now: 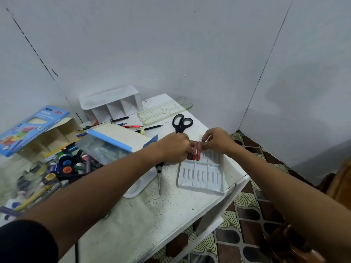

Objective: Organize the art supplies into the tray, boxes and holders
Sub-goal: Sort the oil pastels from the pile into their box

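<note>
Both hands meet over the far end of a white moulded tray [201, 177] with ribbed slots, lying near the table's right edge. My left hand [175, 148] and my right hand [218, 140] pinch two red-brown sticks [196, 151] side by side at the tray's upper left corner. The tray's near slots hold nothing. At the far left lies a heap of paint tubes, markers and crayons [64, 167]. Loose pencils [133, 126] lie in front of a white divided holder [112, 107].
Black-handled scissors [182, 123] lie behind my hands; a second pair [159, 179] points toward me left of the tray. An open blue box [117, 137], a blue-lidded box with compartments [47, 137], a clear lid [165, 110] and a white palette [138, 185] share the table.
</note>
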A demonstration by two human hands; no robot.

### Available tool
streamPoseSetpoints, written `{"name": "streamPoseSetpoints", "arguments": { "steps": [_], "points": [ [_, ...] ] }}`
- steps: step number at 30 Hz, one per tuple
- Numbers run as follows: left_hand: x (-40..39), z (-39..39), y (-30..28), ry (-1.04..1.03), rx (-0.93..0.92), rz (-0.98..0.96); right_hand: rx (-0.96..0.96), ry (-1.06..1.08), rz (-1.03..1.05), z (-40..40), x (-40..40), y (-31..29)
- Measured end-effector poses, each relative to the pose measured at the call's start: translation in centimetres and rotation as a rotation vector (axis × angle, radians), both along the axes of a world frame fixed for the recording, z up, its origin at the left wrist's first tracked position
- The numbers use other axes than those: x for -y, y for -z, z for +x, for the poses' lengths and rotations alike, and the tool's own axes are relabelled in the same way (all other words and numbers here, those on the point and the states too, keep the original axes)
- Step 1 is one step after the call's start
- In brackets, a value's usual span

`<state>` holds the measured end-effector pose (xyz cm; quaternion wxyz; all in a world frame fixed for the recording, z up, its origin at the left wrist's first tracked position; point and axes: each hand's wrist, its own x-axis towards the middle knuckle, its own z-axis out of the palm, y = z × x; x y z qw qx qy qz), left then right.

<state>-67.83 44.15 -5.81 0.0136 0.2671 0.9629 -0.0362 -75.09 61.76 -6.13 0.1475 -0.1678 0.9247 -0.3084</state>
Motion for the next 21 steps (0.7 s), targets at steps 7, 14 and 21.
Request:
{"name": "streamPoseSetpoints", "arguments": {
  "steps": [7, 14, 21],
  "points": [
    [-0.1, -0.2, 0.4, -0.085, 0.088, 0.063, -0.033, -0.038, 0.101, -0.4, 0.3, 0.0],
    [2.4, 1.7, -8.0, -0.149, -0.008, 0.283, -0.209, -0.052, -0.063, -0.5, 3.6, -5.4],
    [12.8, 11.1, -14.3, -0.473, -0.182, 0.443, -0.424, -0.348, -0.355, 5.8, 13.9, -12.2]
  ]
}}
